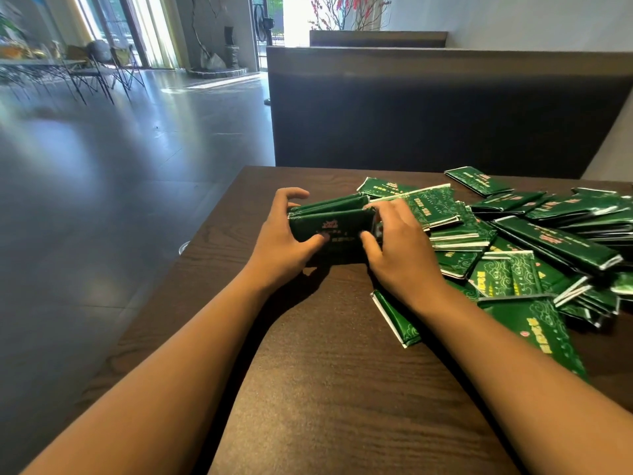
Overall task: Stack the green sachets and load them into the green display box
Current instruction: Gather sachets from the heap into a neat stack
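Both hands meet on a small stack of dark green foil sachets (331,223) standing on edge near the far left corner of a dark brown wood-grain tabletop (329,371). The person's left hand (286,240) curls round the stack's left end, fingers arched over the top and thumb pressed against the near face. The right hand (397,246) grips the stack's right end in the same way, its thumb on the near face and its fingers bent over the top. The nearest sachet in the stack shows a small pink emblem and pale lettering, too blurred to read.

To the right of the hands, a loose heap of matching green sachets (534,241) with white sealed ends and pale cloud patterns spreads across the far right part of the tabletop, reaching its right edge. The sachets lie flat and overlap at many angles. One green sachet (395,317) lies apart from the heap's bulk, just under the right wrist, and another large one (537,329) lies beside the right forearm.

Behind the far edge of the tabletop stands a dark brown padded bench back (445,108). Left of the table, a glossy grey tiled floor (102,173) runs toward tall windows, with wire-legged chairs (99,73) in the far distance. No green display box can be made out.
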